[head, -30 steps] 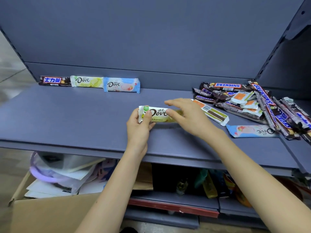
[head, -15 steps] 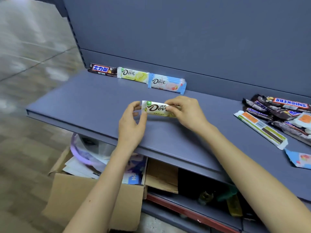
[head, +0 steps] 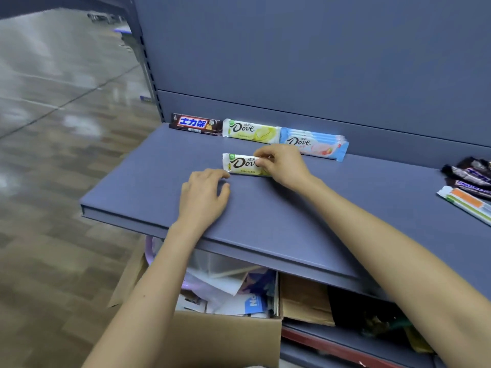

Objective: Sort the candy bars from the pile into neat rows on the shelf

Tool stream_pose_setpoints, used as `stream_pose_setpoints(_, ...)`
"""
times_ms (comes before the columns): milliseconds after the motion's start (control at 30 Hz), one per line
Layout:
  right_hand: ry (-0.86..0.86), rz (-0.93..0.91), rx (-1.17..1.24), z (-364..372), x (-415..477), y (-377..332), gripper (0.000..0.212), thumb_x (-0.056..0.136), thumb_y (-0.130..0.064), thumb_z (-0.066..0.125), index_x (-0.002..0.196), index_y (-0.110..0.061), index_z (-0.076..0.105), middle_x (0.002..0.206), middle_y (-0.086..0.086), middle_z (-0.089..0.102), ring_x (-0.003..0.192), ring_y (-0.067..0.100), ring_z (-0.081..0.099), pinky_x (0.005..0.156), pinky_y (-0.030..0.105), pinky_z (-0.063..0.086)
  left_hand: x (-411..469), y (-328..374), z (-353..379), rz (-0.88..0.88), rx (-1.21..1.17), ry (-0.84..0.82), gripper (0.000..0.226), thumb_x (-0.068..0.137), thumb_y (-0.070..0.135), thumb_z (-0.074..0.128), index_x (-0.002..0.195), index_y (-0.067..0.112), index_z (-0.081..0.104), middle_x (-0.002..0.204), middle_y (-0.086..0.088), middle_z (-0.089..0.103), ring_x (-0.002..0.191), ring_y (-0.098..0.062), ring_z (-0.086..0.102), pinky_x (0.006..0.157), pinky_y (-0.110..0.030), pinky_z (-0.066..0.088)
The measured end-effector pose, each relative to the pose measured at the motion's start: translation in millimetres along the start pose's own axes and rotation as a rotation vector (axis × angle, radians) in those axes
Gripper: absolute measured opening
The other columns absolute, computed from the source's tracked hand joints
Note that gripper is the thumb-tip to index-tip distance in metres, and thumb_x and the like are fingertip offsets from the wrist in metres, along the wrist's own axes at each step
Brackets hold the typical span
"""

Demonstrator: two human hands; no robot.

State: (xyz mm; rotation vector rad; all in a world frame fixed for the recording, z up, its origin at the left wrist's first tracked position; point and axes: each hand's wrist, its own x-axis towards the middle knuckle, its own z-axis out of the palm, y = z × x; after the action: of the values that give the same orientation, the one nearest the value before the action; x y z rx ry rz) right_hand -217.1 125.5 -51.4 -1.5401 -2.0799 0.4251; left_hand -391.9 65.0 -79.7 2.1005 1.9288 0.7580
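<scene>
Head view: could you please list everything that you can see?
blue-grey metal shelf: one, mid-frame
brown Chinese-lettered candy bar: one, back row, left end
green-white Dove bar: one, back row, middle
blue-pink Dove bars: stack, count unclear, back row, right
second green-white Dove bar: one, before the row
candy pile, dark and orange wrappers: several, right edge
brown cardboard box: one, below the shelf
left hand: rests on the shelf
right hand: pinches the second Dove bar

Candy pile (head: 469, 179) cut off at R edge. Green Dove bar (head: 240, 164): R end hidden under right hand (head: 285, 166); its small print unreadable.
</scene>
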Motion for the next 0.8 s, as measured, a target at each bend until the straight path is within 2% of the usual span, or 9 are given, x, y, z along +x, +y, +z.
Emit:
stream_pose_setpoints(333, 0.049, 0.113, -0.119, 19.2, 49.2, -9.4, 0.02, 0.089, -0.018, 0.056, 0.105, -0.012, 0.068, 0.108, 0.01, 0.066, 0.104, 0.026, 0.057, 0.09, 0.033, 0.043, 19.1, -25.6, 3.4, 0.113, -0.046, -0.062, 0.026, 0.089, 0.025, 0.048, 0.112, 0.021, 0.059, 0.119, 0.006, 0.06, 0.115, -0.024, 0.045, 0.09, -0.035, 0.034)
stream_pose_setpoints(433, 0.075, 0.141, -0.196, 18.9, 63.0, -8.4, 0.021, 0.09, -0.019, 0.055, 0.106, -0.015, 0.067, 0.105, 0.01, 0.065, 0.104, 0.028, 0.056, 0.089, 0.034, 0.04, 19.6, -26.5, 3.4, 0.128, -0.07, -0.06, 0.025, 0.089, 0.026, 0.048, 0.112, 0.021, 0.059, 0.118, 0.006, 0.06, 0.114, -0.023, 0.045, 0.09, -0.035, 0.033)
stream_pose_setpoints(600, 0.085, 0.206, -0.285, 23.0, 79.3, -6.9, 0.024, 0.093, -0.023, 0.051, 0.112, -0.022, 0.064, 0.113, 0.004, 0.062, 0.113, 0.024, 0.051, 0.092, 0.035, 0.027, 19.9, -26.2, 3.3, 0.139, -0.083, -0.074, 0.025, 0.089, 0.027, 0.048, 0.112, 0.022, 0.059, 0.115, 0.004, 0.061, 0.112, -0.023, 0.046, 0.089, -0.034, 0.033)
stream_pose_setpoints(800, 0.158, 0.285, -0.229, 32.6, 94.7, -6.7, 0.022, 0.092, -0.025, 0.051, 0.108, -0.024, 0.066, 0.114, -0.002, 0.064, 0.116, 0.027, 0.043, 0.091, 0.036, 0.027, 19.1, -26.3, 1.5, 0.163, -0.079, -0.094, 0.026, 0.09, 0.028, 0.046, 0.112, 0.022, 0.058, 0.115, 0.004, 0.061, 0.113, -0.022, 0.046, 0.09, -0.033, 0.031)
